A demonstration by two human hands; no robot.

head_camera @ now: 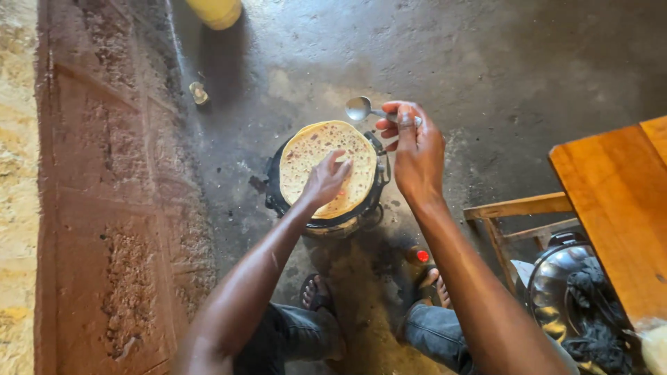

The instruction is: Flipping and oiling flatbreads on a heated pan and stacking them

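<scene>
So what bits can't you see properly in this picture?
Head view only:
- Round black pan: the tan spotted flatbread covers its surface.
- Flatbread's underside: hidden; the left hand presses on top.
- Yellow plastic container: cut off by the top edge.
- Shiny metal spoon: its handle is hidden inside the right hand.
- Small object on the floor: too small to identify.

golden brown-speckled flatbread (332, 163), silver spoon (360, 108)

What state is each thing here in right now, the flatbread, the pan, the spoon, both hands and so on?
Flatbread: flat on the pan, browned in spots.
Pan: on a stove on the floor, covered by the flatbread.
Spoon: held above the pan's edge, bowl looks empty.
Left hand: fingertips pressing on the flatbread.
Right hand: closed on the spoon's handle.
Metal bowl: under the wooden table, holding dark lumps.
</scene>
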